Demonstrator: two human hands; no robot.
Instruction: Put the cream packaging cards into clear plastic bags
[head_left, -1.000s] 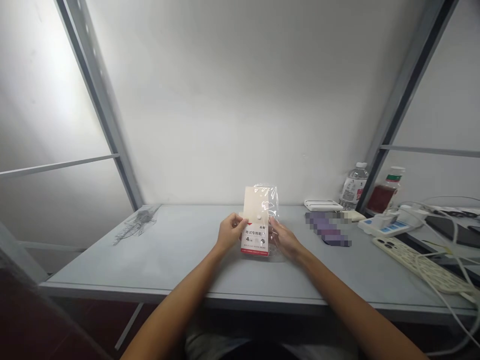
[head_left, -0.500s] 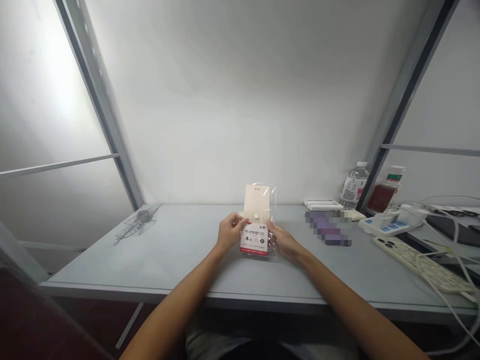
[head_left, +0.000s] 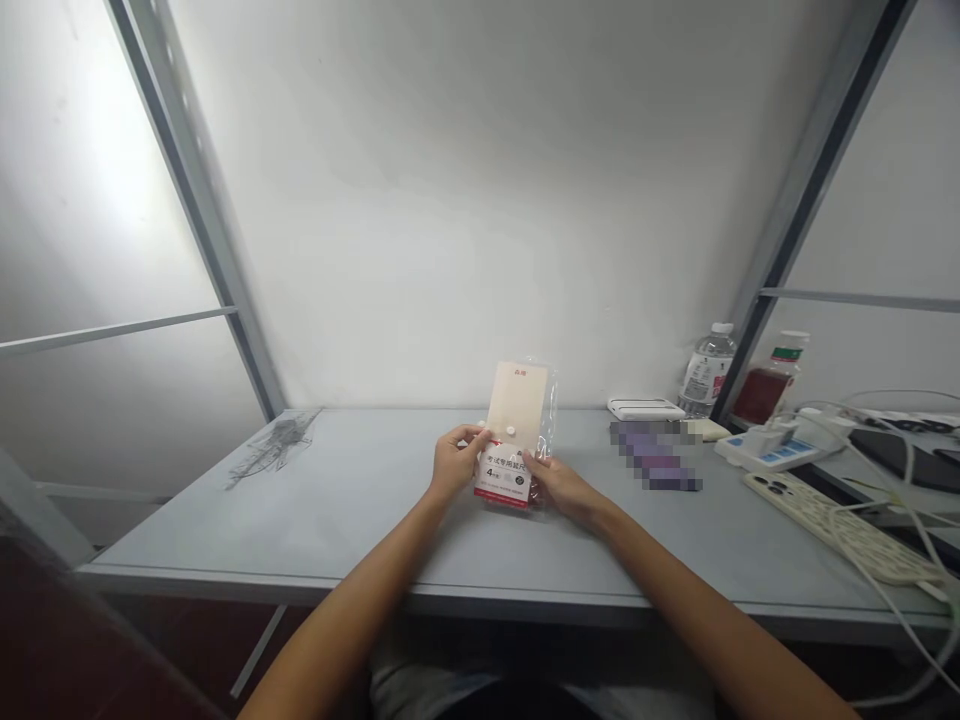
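Note:
A clear plastic ruler-set pouch (head_left: 517, 400) stands tilted just above the desk, leaning a little to the right at its top. Its upper part shows a beige panel with a white snap button (head_left: 511, 431). Lower down is a white label (head_left: 504, 475) with a red band and Chinese print. My left hand (head_left: 456, 462) pinches the pouch's left edge near the button. On the other side, my right hand (head_left: 564, 486) grips the right edge, its thumb lying over the label. Fingers behind the pouch are hidden, and the rulers inside cannot be made out clearly.
A grey desk (head_left: 360, 520) meets a white wall. At right are a white box (head_left: 646, 409), a blurred purple item (head_left: 660, 460), a water bottle (head_left: 709, 370), a red-filled bottle (head_left: 769, 380), a power strip (head_left: 772, 450), a phone (head_left: 840, 530) and cables. A dark drawing (head_left: 274, 445) marks the left.
The pouch has tilted, its top shifting right and its bottom slightly left. My right thumb has moved left from the edge onto the front of the pouch.

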